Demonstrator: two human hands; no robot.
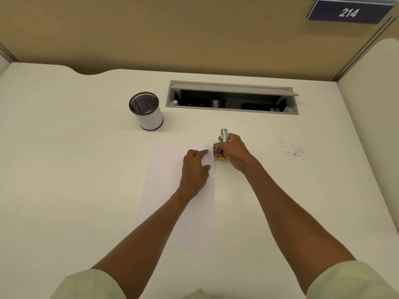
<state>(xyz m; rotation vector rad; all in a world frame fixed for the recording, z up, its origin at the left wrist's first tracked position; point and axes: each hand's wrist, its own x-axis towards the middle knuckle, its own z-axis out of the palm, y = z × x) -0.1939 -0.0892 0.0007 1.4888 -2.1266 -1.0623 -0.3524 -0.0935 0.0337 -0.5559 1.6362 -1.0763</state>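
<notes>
- The desk (64, 147) is pale cream and fills most of the view. A tan partition (151, 29) stands along its far edge.
- A white sheet of paper (164, 190) lies flat on the desk in front of the person. Its long axis runs from the near edge away toward the partition, with the short edges near and far.
- Two bare forearms reach in from pale green sleeves (354, 281) at the bottom.
- A grey cable hatch (216, 84) is let into the desk beyond the sheet, with its lid raised.
- The left hand (195, 169) rests on the far right part of the sheet. Its fingers (201, 153) grasp nothing; they lie loosely on the paper, the forefinger stretched toward the far right corner.
- The right hand (234, 152) is just beside it, at the sheet's right edge, with its fingers wrapped round a silver tool (224, 135).
- A mesh cup (149, 117), white-sided with a dark rim, stands upright beyond the sheet and to the left of the hatch.
- A blue sign (348, 12) reading 214 hangs at the top right.
- Small paper scraps (291, 151) are scattered on the desk to the right, well apart from the hands.
- The silver tool sits at the sheet's far right corner. Its long axis runs near to far, the silver end pointing away toward the hatch and a yellow part toward the person.
</notes>
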